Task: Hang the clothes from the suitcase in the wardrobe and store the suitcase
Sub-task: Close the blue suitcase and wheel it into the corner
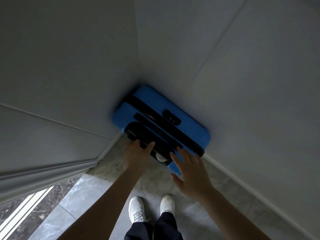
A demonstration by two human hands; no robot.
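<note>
A blue hard-shell suitcase (188, 129) stands upright in a corner where two pale walls meet, seen from above. Its top carries a black zip band, a black lock and a black handle recess. My left hand (136, 154) reaches into the recess, fingers on the black telescopic handle (147, 135); whether they curl round it I cannot tell. My right hand (190, 168) hovers at the suitcase's near right corner with fingers spread and straight, fingertips at the blue shell. No clothes or wardrobe are in view.
Grey marble floor (199, 217) lies under my white shoes (136, 208). White skirting runs along the right wall (251, 189). A moulded pale door frame (52, 172) juts in at the left, with a bright strip and dark marble threshold at the lower left.
</note>
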